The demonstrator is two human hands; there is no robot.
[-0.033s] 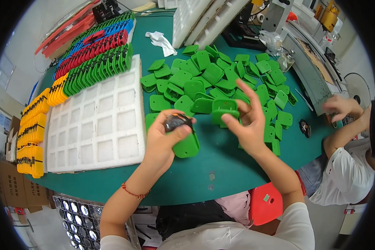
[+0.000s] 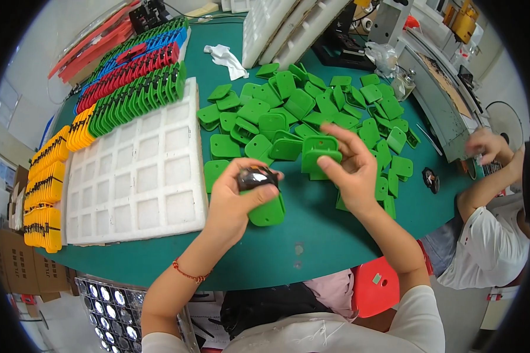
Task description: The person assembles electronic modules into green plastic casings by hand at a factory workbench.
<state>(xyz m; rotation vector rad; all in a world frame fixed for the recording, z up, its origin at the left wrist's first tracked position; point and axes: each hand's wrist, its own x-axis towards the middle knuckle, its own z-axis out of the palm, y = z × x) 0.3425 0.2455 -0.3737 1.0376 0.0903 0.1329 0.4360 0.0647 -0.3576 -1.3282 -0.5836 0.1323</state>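
My left hand (image 2: 232,197) is closed round a dark, glossy, rounded part (image 2: 255,177). A flat green plastic plate (image 2: 268,213) with a small hole sticks out below it; I cannot tell whether the two are joined. To the right, my right hand (image 2: 354,170) pinches a folded green plastic piece (image 2: 320,148) between thumb and fingers. The two held things are a short way apart, above the table. Just beyond both hands lies a loose heap of similar green pieces (image 2: 274,122), some folded and each with rounded corners.
A white foam tray (image 2: 201,176) with square pockets lies at left, bordered by rows of yellow pieces (image 2: 44,203) and green ones (image 2: 138,91). Foam trays (image 2: 277,35) stand at the back. A dark part (image 2: 431,179) lies at right, near another person's hand (image 2: 484,145).
My right hand's raised forefinger has bent down toward the green piece. My left hand has turned slightly, showing more of the dark part. The other person's hand has shifted a little.
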